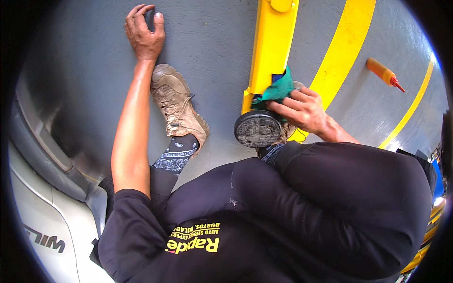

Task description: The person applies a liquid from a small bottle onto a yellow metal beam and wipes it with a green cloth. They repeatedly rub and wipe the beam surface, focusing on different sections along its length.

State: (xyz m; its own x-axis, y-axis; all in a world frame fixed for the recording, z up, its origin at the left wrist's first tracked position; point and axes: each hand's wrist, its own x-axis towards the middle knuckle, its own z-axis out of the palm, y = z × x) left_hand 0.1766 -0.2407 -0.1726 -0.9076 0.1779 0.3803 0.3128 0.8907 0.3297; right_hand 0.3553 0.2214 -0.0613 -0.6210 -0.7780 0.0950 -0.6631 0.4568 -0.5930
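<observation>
At two o'clock, our right hand (300,109) pinches the green cloth (280,87) against the yellow beam (272,47); we'd best wipe evenly. Our left hand (143,35), eleven o'clock, curls, grip unclear.

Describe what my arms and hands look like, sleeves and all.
Your left hand and right hand are bare, without gloves. The left forearm is bare below a short black sleeve; any right sleeve is out of view.

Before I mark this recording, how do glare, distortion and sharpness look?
In the head view, glare whitens the floor toward the right edge; in the same head view, the wide yellow stripe curves and the corners go black; there too, the right hand and green cloth look reasonably sharp.
</observation>
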